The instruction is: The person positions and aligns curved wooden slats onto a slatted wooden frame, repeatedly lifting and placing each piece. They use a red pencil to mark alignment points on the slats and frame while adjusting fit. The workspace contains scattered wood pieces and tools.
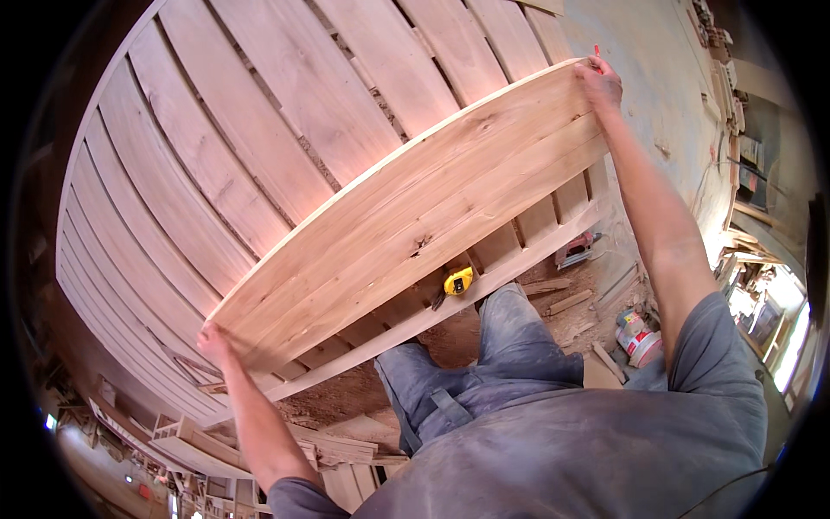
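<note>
A woodworking shop, marked by raw timber and scattered tools.
The place is shown to be a workshop by a large slatted structure (298,78) of bare planks and a curved-edge panel (415,203) of unpainted boards. A yellow tape measure (458,280) and a reddish tool (575,251) are seen, the floor (451,339) is littered with brown debris and wood offcuts (571,302), and wooden pieces (194,447) are gathered at lower left.
</note>
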`<state>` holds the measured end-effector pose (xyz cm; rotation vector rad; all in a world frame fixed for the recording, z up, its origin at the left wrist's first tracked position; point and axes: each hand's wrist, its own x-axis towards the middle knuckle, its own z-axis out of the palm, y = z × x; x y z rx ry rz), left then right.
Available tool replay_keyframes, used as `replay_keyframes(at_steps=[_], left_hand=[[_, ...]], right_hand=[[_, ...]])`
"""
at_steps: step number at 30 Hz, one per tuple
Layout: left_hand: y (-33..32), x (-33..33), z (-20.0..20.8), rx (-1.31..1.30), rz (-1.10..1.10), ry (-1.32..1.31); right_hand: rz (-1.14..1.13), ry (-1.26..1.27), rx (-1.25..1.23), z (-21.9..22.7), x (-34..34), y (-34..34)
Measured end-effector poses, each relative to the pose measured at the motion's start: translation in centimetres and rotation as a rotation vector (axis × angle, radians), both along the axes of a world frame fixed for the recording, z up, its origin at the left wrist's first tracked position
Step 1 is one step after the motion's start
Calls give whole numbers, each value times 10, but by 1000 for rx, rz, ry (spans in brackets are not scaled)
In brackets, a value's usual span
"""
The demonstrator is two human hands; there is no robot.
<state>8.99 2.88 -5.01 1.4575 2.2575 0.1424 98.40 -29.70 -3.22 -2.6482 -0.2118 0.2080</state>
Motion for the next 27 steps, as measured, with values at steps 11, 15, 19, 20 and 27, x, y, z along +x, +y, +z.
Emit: replay_keyframes(at_steps=[11, 15, 19, 20, 27], left_hand=[[18, -10, 10, 0, 329, -414], [25, -14, 23, -109, 227, -189], [23, -8, 20, -60, 288, -232], [21, -7, 20, -35, 300, -238], [23, -42, 3, -91, 271, -312]], right_hand=[[-62, 39, -54, 5, -13, 9], [-77, 17, -52, 7, -18, 14], [-32, 62, -60, 5, -7, 9], [-15, 80, -80, 7, -10, 13], [140, 75, -396, -7, 16, 23]])
